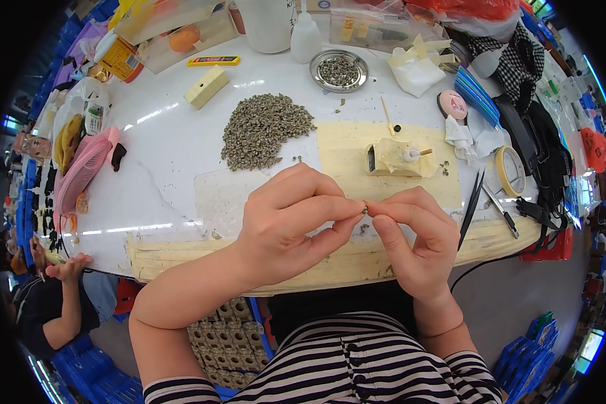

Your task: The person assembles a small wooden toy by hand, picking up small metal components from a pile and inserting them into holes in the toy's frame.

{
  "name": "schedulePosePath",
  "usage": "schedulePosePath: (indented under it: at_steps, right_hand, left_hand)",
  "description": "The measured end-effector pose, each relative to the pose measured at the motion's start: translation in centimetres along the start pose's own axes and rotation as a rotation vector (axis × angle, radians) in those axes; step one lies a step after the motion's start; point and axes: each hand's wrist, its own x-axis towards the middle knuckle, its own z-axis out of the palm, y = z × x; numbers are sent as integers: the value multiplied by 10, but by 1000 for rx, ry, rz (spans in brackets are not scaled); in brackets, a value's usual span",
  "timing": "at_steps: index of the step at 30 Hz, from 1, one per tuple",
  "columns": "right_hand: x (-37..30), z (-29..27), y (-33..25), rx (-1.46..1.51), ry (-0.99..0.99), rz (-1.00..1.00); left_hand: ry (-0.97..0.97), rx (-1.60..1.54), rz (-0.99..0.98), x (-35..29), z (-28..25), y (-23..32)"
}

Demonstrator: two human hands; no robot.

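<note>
1. Nearest: the left hand [296,222] was pinched narrow on one small metal part [364,210], above the near edge of the table [161,175]. The right hand [414,236] met it with the forefinger; could not tell whether it gripped too.
2. To the right, black tweezers [472,205] and a knife [501,212] lay apart from both hands, not in use.
3. Farther, beyond the right hand: a taped block [385,161], with a few loose bits [445,168] to its right.
4. Farther left: a large pile [262,131] of small parts. Judged much remained if these were unworked; their condition was too small to read.
5. Farthest: a metal dish [364,71] held a smaller heap [339,71]. Possibly the finished share; not confirmed. The piece in hand seemed mid-handling.
</note>
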Motion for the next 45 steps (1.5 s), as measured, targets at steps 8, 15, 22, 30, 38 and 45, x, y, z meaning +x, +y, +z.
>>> schedulePosePath:
  at_steps: [8, 15, 22, 30, 38, 45]
  right_hand:
    - [1, -5, -3, 379, -79, 282]
    - [1, -9, -5, 459, -102, 330]
    - [-2, -7, -3, 422, -90, 296]
    - [-3, -3, 7, 747, -181, 414]
    - [-2, 1, 8, 857, -164, 457]
    - [-1, -1, 2, 625, -118, 389]
  left_hand:
    - [-21, -68, 53, -2, 0, 0]
    - [-29, -72, 73, 0, 0, 1]
    - [14, -88, 90, -2, 2, 1]
    - [24, -221, 37, -3, 1, 1]
    - [21, -273, -18, -2, 1, 2]
    - [38, -82, 98, 0, 0, 0]
